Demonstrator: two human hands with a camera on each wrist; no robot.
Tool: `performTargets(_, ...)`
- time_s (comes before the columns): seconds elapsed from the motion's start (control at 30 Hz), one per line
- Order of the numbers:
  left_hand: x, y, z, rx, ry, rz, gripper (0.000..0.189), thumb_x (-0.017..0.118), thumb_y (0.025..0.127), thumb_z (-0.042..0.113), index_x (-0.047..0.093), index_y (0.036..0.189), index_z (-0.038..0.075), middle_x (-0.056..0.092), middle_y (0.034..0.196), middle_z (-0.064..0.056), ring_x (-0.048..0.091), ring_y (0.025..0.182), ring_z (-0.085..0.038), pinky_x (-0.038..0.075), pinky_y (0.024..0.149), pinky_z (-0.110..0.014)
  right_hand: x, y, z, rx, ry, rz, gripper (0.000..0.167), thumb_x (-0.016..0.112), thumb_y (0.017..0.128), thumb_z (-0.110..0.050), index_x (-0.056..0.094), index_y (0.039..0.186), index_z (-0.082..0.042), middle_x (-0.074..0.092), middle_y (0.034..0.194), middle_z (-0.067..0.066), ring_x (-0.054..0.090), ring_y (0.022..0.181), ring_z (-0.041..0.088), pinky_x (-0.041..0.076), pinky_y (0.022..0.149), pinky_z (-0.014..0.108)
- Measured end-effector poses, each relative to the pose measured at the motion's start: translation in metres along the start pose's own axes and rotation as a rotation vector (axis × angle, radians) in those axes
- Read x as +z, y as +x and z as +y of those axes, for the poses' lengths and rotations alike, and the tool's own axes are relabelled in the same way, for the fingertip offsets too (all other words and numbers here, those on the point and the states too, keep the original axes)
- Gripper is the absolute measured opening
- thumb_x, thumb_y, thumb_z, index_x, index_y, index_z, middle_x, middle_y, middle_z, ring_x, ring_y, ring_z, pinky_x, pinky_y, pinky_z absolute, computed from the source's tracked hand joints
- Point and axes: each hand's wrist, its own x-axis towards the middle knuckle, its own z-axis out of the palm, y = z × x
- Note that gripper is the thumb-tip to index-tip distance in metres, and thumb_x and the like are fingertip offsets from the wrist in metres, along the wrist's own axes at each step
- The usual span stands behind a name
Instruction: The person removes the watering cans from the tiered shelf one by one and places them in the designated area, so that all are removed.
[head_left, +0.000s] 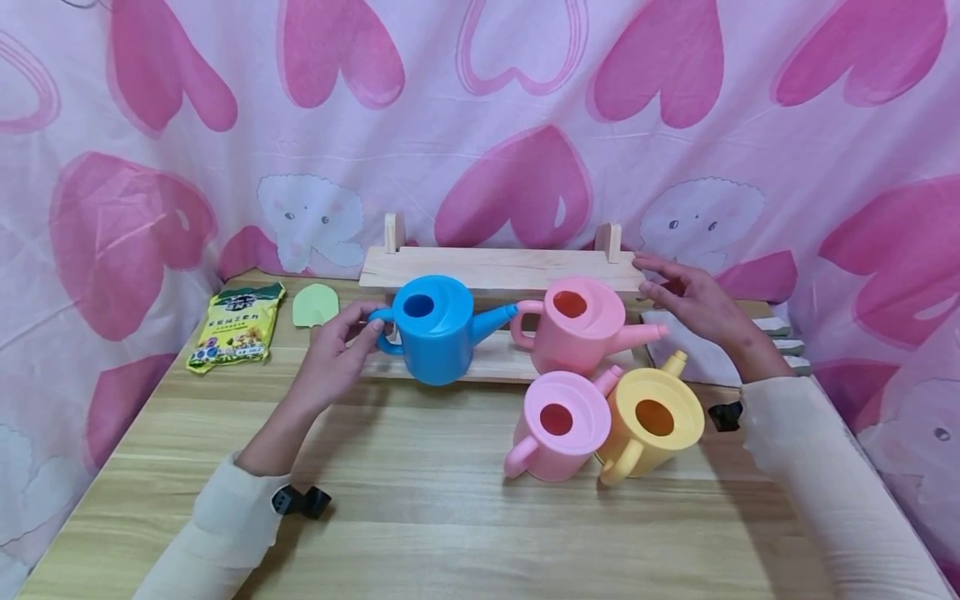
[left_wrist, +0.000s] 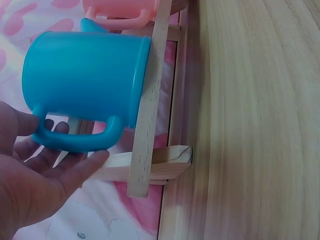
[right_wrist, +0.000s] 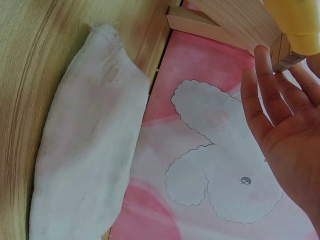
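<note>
My left hand point(head_left: 333, 358) grips the handle of a blue watering can point(head_left: 438, 342), which stands upright with its spout to the right. In the left wrist view, the can's base meets a wooden board of the small two-tier shelf point(head_left: 495, 268), thumb and fingers around the handle point(left_wrist: 80, 142). Just right of it stands a coral-pink watering can point(head_left: 577, 329). A lighter pink watering can point(head_left: 558, 442) and a yellow watering can point(head_left: 656, 425) stand side by side in front. My right hand point(head_left: 693, 300) is at the upper board's right end, fingers extended, holding nothing.
Back left on the wooden table point(head_left: 420, 517) lie a yellow-green packet point(head_left: 238, 327) and a light green shovel-like blade point(head_left: 316, 306). White folded cloth point(right_wrist: 95, 135) lies right of the shelf. A pink heart-patterned curtain point(head_left: 420, 167) hangs behind and along both sides.
</note>
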Motion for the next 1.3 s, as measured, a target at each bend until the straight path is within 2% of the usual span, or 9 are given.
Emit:
performTargets(0.17, -0.004, -0.007, 0.001, -0.017, -0.052, -0.031, 0.033, 0.053, 0.109, 0.02, 0.057, 0.137, 0.002, 0.063, 0.125, -0.016, 0.061, 0.114, -0.033, 0.059, 0.088, -0.035, 0.001, 0.0, 0.0, -0.007, 0.005, -0.004, 0.055, 0.061, 0.105, -0.032, 0.047, 0.155, -0.014, 0.051, 0.15, 0.014, 0.064, 0.113, 0.037, 0.053, 0.083, 0.015)
performTargets(0.4, -0.007, -0.017, 0.007, -0.006, -0.116, -0.051, 0.032, 0.053, 0.109, 0.015, 0.055, 0.136, -0.002, 0.061, 0.126, -0.024, 0.061, 0.113, -0.038, 0.059, 0.085, -0.038, 0.001, 0.0, 0.001, -0.005, 0.002, -0.004, 0.055, 0.062, 0.105, -0.032, 0.047, 0.155, -0.015, 0.053, 0.147, 0.016, 0.064, 0.113, 0.038, 0.052, 0.083, 0.014)
performTargets(0.57, -0.006, -0.024, 0.017, -0.009, -0.119, -0.062, 0.031, 0.054, 0.109, 0.016, 0.056, 0.134, -0.002, 0.061, 0.126, -0.023, 0.062, 0.113, -0.039, 0.059, 0.086, -0.04, 0.0, 0.0, 0.0, 0.01, -0.005, -0.01, 0.057, 0.061, 0.105, -0.036, 0.046, 0.156, -0.018, 0.051, 0.15, 0.014, 0.064, 0.113, 0.035, 0.052, 0.083, 0.015)
performTargets(0.73, -0.004, -0.032, 0.027, -0.019, -0.121, -0.073, 0.032, 0.056, 0.108, 0.018, 0.058, 0.135, -0.001, 0.062, 0.126, -0.018, 0.062, 0.114, -0.035, 0.059, 0.086, -0.037, -0.001, -0.001, 0.001, 0.014, 0.005, -0.012, 0.057, 0.062, 0.105, -0.036, 0.046, 0.156, -0.018, 0.05, 0.152, 0.013, 0.064, 0.114, 0.036, 0.052, 0.083, 0.014)
performTargets(0.87, -0.002, -0.039, 0.033, -0.005, -0.111, -0.075, 0.03, 0.058, 0.107, 0.015, 0.059, 0.134, 0.0, 0.064, 0.125, -0.014, 0.061, 0.117, -0.037, 0.058, 0.089, -0.034, -0.001, -0.001, 0.001, 0.005, 0.001, -0.009, 0.057, 0.061, 0.105, -0.035, 0.046, 0.156, -0.018, 0.051, 0.151, 0.014, 0.064, 0.113, 0.036, 0.052, 0.083, 0.014)
performTargets(1.17, 0.004, -0.057, 0.034, -0.043, -0.094, -0.092, 0.024, 0.06, 0.106, 0.012, 0.061, 0.127, 0.0, 0.064, 0.122, -0.013, 0.062, 0.117, -0.034, 0.057, 0.09, -0.032, -0.001, -0.001, 0.0, 0.006, -0.01, -0.005, 0.057, 0.061, 0.105, -0.036, 0.046, 0.156, -0.017, 0.05, 0.152, 0.012, 0.064, 0.112, 0.034, 0.053, 0.083, 0.015)
performTargets(1.3, 0.007, -0.066, 0.033, -0.08, -0.111, -0.098, 0.023, 0.061, 0.105, 0.012, 0.061, 0.125, 0.001, 0.064, 0.121, -0.013, 0.062, 0.116, -0.033, 0.057, 0.09, -0.031, 0.0, 0.0, 0.0, -0.005, -0.008, -0.006, 0.056, 0.061, 0.105, -0.033, 0.046, 0.156, -0.016, 0.05, 0.152, 0.014, 0.065, 0.112, 0.036, 0.056, 0.088, 0.026)
